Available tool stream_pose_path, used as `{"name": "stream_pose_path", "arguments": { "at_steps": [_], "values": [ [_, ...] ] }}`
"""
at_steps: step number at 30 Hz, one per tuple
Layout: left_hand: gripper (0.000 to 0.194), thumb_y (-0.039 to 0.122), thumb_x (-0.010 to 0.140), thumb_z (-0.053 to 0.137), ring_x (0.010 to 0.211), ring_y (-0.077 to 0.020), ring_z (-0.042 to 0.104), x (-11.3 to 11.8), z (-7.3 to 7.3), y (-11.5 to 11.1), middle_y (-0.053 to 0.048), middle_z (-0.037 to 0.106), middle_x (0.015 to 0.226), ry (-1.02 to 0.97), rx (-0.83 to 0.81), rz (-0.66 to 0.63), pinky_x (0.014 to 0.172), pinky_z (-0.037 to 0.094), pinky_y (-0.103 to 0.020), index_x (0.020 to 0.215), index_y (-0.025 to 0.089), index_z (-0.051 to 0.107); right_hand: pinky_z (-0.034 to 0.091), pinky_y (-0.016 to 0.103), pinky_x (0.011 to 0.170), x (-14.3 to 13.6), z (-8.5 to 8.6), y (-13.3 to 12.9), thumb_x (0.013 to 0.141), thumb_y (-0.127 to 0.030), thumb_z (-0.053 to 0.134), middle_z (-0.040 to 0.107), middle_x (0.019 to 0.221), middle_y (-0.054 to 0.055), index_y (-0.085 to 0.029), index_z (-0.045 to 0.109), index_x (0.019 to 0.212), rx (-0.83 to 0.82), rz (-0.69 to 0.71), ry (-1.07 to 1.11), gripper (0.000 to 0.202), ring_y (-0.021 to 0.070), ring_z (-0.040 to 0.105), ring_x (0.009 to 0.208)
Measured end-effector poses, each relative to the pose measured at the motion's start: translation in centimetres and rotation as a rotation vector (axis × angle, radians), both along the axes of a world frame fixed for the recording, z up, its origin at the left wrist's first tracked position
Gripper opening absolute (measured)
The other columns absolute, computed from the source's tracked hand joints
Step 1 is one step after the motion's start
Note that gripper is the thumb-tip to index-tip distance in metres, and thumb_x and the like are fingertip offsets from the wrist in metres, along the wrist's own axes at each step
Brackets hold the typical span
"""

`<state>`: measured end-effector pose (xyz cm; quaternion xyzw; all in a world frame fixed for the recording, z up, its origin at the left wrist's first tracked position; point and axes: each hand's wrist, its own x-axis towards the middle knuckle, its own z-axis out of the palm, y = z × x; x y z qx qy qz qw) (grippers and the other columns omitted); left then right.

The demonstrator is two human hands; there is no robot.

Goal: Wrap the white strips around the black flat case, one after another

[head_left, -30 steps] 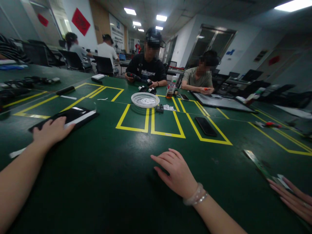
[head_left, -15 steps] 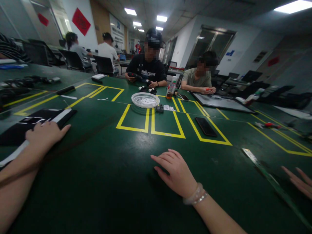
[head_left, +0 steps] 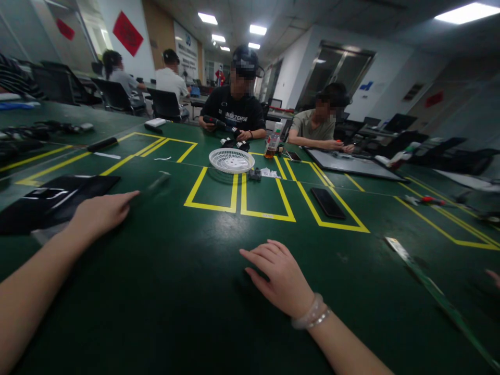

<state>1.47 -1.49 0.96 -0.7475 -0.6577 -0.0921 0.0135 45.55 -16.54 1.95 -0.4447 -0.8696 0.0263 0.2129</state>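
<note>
My left hand (head_left: 102,212) is closed on a long pale strip, beside a flat black item (head_left: 84,186) on the green table. The strip's blurred far end (head_left: 158,181) shows beyond my fingertips, and its near end (head_left: 49,233) comes out under the wrist; the middle is hidden by the hand. My right hand (head_left: 279,276), with bracelets at the wrist, rests palm down on the table. Its fingers are stretched out and the thumb is apart, with nothing held.
Yellow tape outlines mark the table (head_left: 211,265). A white round basket (head_left: 232,160), a dark phone (head_left: 328,203), a bottle (head_left: 272,145) and a long green-white strip (head_left: 429,286) lie around. Two people (head_left: 234,112) sit across; another person's fingertips (head_left: 495,277) show at right.
My left hand has moved right off the black item, and the pale strip has shifted right with it. My right hand has stayed put. The other person's hand at right has mostly left view.
</note>
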Motion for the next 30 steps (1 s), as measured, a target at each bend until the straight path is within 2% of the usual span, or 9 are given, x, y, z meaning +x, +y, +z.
{"name": "stream_pose_path", "arguments": {
  "at_steps": [6,8,10,12,15,21,24,26,30],
  "values": [
    [0.047,0.024,0.096,0.034,0.108,-0.0193,0.067,10.1,-0.4,-4.2,-0.004,0.067,0.127,0.123,0.118,-0.761,0.090,0.054,-0.034,0.136,0.027,0.058,0.036,0.050,0.108,-0.1,0.1,-0.1,0.091,-0.025,0.061,0.059,0.138,0.010,-0.023,0.055,0.135,0.110,-0.017,-0.032,0.044,0.0258,0.053,0.125],
    [0.041,0.019,0.098,0.038,0.111,-0.0166,0.066,12.8,-0.6,-6.0,-0.003,0.068,0.126,0.137,0.282,-1.019,0.091,0.054,-0.030,0.130,0.024,0.063,0.034,0.051,0.109,-0.2,0.2,-0.2,0.088,-0.035,0.065,0.058,0.139,0.011,-0.021,0.054,0.137,0.097,-0.006,-0.038,0.052,0.0280,0.051,0.127],
    [0.037,0.016,0.097,0.043,0.111,-0.0162,0.066,14.5,-0.6,-7.5,-0.004,0.068,0.124,0.141,0.482,-1.177,0.087,0.055,-0.029,0.127,0.019,0.064,0.038,0.049,0.105,-0.4,0.3,-0.3,0.084,-0.048,0.069,0.065,0.129,0.012,-0.018,0.052,0.139,0.007,0.017,-0.033,0.065,0.0279,0.058,0.118],
    [0.036,0.016,0.096,0.046,0.112,-0.0172,0.065,15.3,-0.6,-8.5,-0.006,0.068,0.124,0.122,0.598,-1.217,0.083,0.056,-0.030,0.128,0.016,0.062,0.043,0.044,0.094,-0.7,0.4,-0.4,0.081,-0.058,0.069,0.072,0.111,0.010,-0.016,0.052,0.139,-0.112,0.037,-0.036,0.073,0.0254,0.064,0.100],
    [0.037,0.017,0.096,0.045,0.116,-0.0185,0.063,15.3,-0.7,-9.2,-0.007,0.066,0.128,0.104,0.642,-1.184,0.083,0.056,-0.031,0.129,0.015,0.061,0.044,0.038,0.081,-1.1,0.3,-0.7,0.080,-0.061,0.069,0.074,0.093,0.005,-0.017,0.059,0.131,-0.211,0.056,-0.037,0.068,0.0211,0.066,0.084],
    [0.044,0.017,0.097,0.045,0.124,-0.0176,0.058,14.0,-1.0,-7.9,-0.003,0.061,0.136,0.094,0.593,-1.064,0.098,0.051,-0.032,0.139,0.026,0.054,0.044,0.033,0.072,-1.2,0.3,-1.0,0.079,-0.034,0.071,0.073,0.081,0.000,-0.024,0.071,0.114,-0.260,-0.044,0.073,0.037,0.0170,0.064,0.071],
    [0.044,0.040,0.097,0.048,0.134,-0.0245,0.049,12.2,-0.1,-5.5,-0.005,0.054,0.144,0.114,0.397,-0.729,0.112,0.040,-0.042,0.140,0.028,0.054,0.048,0.030,0.064,-0.2,0.4,0.0,0.080,-0.031,0.067,0.072,0.076,0.001,-0.022,0.074,0.110,-0.428,-0.221,0.453,0.031,0.0161,0.063,0.065],
    [0.062,0.058,0.093,0.046,0.142,-0.0297,0.037,10.0,0.6,-3.6,-0.009,0.043,0.152,0.136,0.225,-0.415,0.118,0.028,-0.049,0.144,0.022,0.050,0.050,0.028,0.058,0.7,0.6,0.9,0.078,-0.038,0.072,0.071,0.073,0.002,-0.016,0.074,0.104,-0.580,-0.302,0.864,0.034,0.0153,0.062,0.061],
    [0.075,0.057,0.095,0.032,0.140,-0.0390,0.034,3.3,1.4,-0.6,-0.023,0.037,0.152,0.122,0.030,0.043,0.113,0.025,-0.062,0.147,0.003,0.039,0.052,0.020,0.054,2.4,1.3,2.4,0.078,-0.037,0.074,0.071,0.074,-0.001,-0.016,0.073,0.100,-0.731,-0.526,1.599,0.030,0.0084,0.061,0.053]
  ]
}}
